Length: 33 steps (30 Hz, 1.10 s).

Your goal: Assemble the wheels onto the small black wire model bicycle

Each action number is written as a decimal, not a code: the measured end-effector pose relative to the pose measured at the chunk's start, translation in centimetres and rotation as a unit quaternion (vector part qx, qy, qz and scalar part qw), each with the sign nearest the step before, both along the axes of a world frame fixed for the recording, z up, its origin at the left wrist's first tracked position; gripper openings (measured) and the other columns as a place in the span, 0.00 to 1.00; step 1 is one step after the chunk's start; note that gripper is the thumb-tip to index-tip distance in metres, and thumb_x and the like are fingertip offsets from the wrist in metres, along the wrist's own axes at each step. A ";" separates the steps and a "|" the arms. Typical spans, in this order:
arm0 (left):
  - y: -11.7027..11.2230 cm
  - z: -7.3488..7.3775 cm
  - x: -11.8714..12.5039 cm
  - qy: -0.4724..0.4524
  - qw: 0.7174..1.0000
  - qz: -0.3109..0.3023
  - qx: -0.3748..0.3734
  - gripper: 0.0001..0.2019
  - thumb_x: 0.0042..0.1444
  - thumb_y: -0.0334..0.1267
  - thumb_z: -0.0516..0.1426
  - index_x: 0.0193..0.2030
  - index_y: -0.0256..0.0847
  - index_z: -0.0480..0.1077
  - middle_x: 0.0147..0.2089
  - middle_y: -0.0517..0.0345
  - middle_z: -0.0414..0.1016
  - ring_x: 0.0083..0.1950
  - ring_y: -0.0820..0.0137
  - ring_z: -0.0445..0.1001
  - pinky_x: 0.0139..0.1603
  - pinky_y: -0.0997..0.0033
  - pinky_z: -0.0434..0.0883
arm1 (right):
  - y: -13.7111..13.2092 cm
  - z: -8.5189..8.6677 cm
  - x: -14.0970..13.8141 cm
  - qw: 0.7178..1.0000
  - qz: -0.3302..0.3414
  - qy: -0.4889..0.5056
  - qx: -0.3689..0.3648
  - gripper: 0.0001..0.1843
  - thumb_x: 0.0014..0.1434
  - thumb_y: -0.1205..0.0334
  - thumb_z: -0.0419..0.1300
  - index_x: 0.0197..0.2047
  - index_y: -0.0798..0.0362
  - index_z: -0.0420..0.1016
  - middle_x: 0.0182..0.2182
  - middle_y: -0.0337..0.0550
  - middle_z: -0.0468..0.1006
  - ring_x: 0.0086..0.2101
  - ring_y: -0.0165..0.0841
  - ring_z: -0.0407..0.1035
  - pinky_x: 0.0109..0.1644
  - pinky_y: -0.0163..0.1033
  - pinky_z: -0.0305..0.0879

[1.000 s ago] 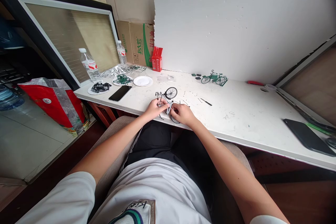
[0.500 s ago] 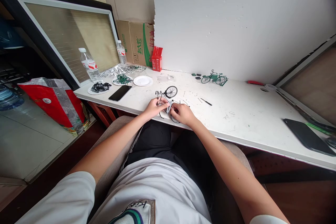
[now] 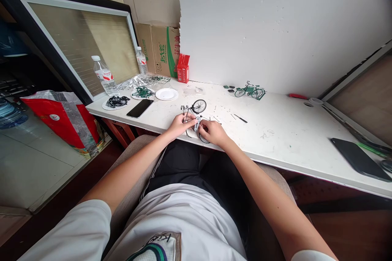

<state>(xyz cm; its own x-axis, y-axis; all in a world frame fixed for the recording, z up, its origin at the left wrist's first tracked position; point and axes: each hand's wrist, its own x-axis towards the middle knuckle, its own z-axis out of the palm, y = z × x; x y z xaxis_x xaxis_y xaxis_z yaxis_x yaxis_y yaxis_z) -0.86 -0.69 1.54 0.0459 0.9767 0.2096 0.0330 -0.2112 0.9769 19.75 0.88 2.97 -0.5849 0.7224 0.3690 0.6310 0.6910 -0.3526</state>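
Observation:
A small black and silver model bicycle (image 3: 196, 111) lies at the near edge of the white table (image 3: 275, 130). My left hand (image 3: 180, 125) grips its frame from the left, just below the handlebars. My right hand (image 3: 213, 132) pinches the frame from the right and covers most of the rear wheel. The front wheel sticks out beyond my fingers. Thin loose metal parts (image 3: 237, 118) lie just right of the bicycle.
A finished green model bicycle (image 3: 250, 90) stands at the back. On the left are a black phone (image 3: 140, 108), three white plates with parts (image 3: 166, 94), two water bottles (image 3: 105, 76) and a red carton (image 3: 183, 68). A dark tablet (image 3: 359, 159) lies far right.
My fingers have shifted slightly on the bicycle frame; the model and both hands stay in the same spot.

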 end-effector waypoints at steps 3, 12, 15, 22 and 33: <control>0.0 0.0 0.0 -0.004 1.000 -0.001 -0.003 0.21 0.54 0.49 0.70 0.47 0.36 0.76 0.44 0.50 0.79 0.44 0.65 0.78 0.41 0.67 0.78 | 0.0 0.0 0.0 1.000 -0.002 -0.002 -0.003 0.13 0.69 0.57 0.53 0.35 0.51 0.73 0.25 0.41 0.77 0.26 0.33 0.66 0.34 0.37 0.52; -0.1 0.2 0.0 -0.004 1.000 0.002 -0.005 0.21 0.53 0.49 0.70 0.47 0.36 0.76 0.44 0.50 0.78 0.44 0.65 0.78 0.42 0.67 0.78 | 0.0 0.1 0.0 1.000 -0.002 -0.004 0.003 0.14 0.69 0.56 0.52 0.34 0.51 0.72 0.25 0.41 0.76 0.25 0.32 0.64 0.33 0.37 0.50; 0.0 0.1 0.0 0.000 1.000 0.000 -0.002 0.22 0.53 0.50 0.70 0.47 0.37 0.76 0.45 0.50 0.78 0.44 0.66 0.78 0.42 0.66 0.78 | 0.0 0.1 0.0 1.000 0.000 0.001 0.003 0.13 0.69 0.57 0.52 0.33 0.51 0.71 0.24 0.40 0.75 0.25 0.32 0.64 0.33 0.37 0.50; 0.0 0.0 -0.1 0.001 1.000 -0.007 -0.003 0.21 0.53 0.51 0.70 0.46 0.37 0.76 0.44 0.51 0.78 0.44 0.65 0.77 0.42 0.66 0.78 | 0.0 0.0 0.0 1.000 0.001 -0.004 0.005 0.13 0.69 0.57 0.52 0.34 0.51 0.72 0.25 0.41 0.76 0.26 0.32 0.65 0.33 0.36 0.50; -0.1 0.1 0.0 0.006 1.000 -0.007 -0.004 0.21 0.53 0.51 0.70 0.45 0.37 0.75 0.43 0.52 0.78 0.43 0.66 0.78 0.42 0.66 0.77 | -0.1 0.0 -0.1 1.000 -0.002 -0.008 0.000 0.13 0.69 0.57 0.53 0.35 0.51 0.74 0.26 0.42 0.78 0.26 0.33 0.65 0.34 0.36 0.51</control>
